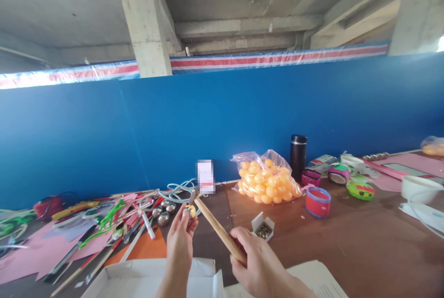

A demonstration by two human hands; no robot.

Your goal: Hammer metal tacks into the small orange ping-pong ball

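In the middle foreground my left hand [182, 235] is closed, its fingers pinching an orange ball [191, 210] with shiny metal pieces on its side. My right hand [256, 261] is wrapped round the wooden handle of a hammer [220, 231]. The hammer's far end is close to the ball; whether they touch I cannot tell. Left of my left hand lie several silvery, studded balls [163, 218]. A small open white box [262, 227] of small metal pieces, which look like thumbtacks, stands beyond my right hand.
A clear bag of orange balls [265, 182] stands at the back near a black bottle [299, 157]. Cords, coloured sheets and tools [104, 224] clutter the left. A white tray [138, 275] lies in front. Red and green round items [318, 201] sit right. A blue partition [208, 117] rises behind.
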